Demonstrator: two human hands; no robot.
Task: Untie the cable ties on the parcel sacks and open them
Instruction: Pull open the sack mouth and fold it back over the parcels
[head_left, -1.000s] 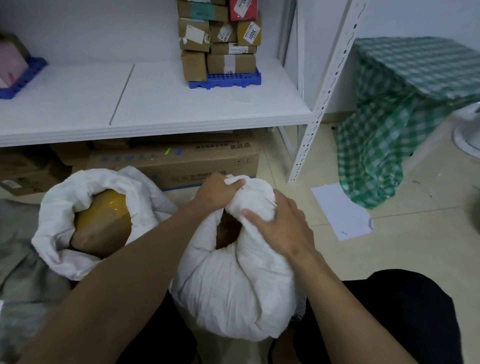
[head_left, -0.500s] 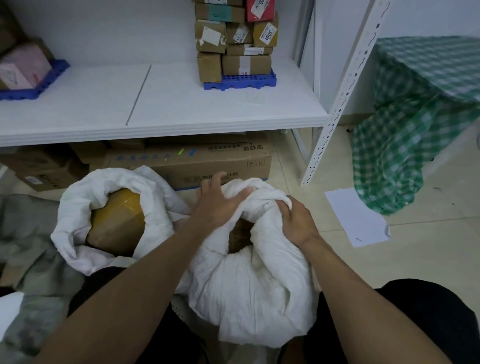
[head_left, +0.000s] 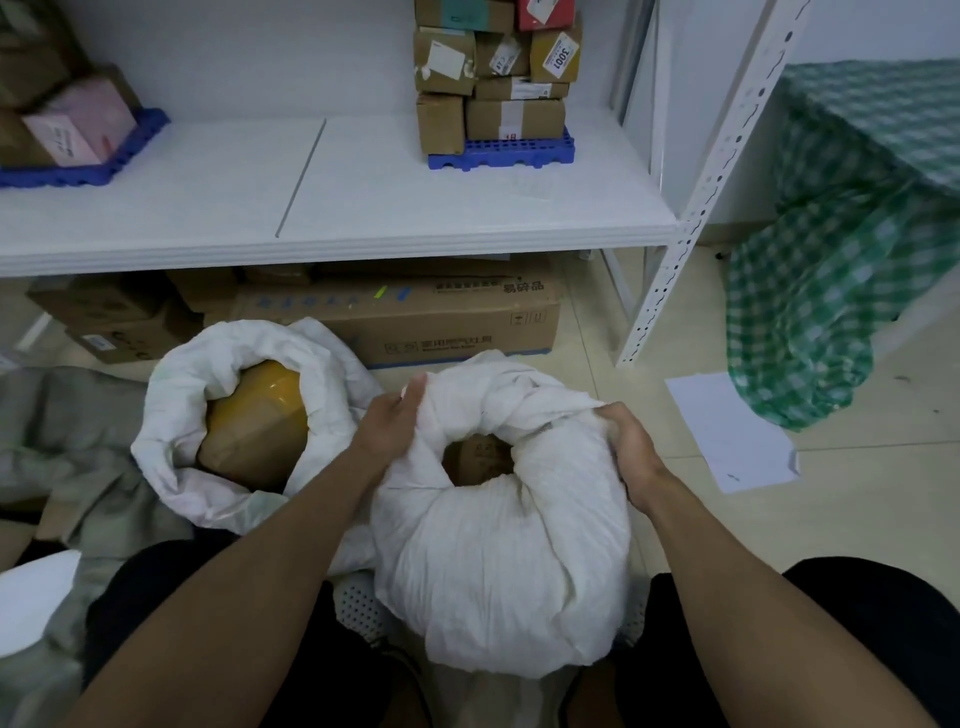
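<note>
The near white sack (head_left: 498, 561), between the knees on the floor, is gripped at its rolled rim by the left hand (head_left: 387, 426) and right hand (head_left: 626, 441), a box (head_left: 480, 457) exposed within.

Near sack (head_left: 498, 561) between knees, second sack (head_left: 176, 415) left, long carton (head_left: 415, 322) behind under shelf (head_left: 332, 208).

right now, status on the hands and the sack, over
Left hand grips sack rim, right hand grips opposite rim. Near sack mouth part open, brown parcel showing inside. No cable tie visible. Second sack beside it, already open.
</note>
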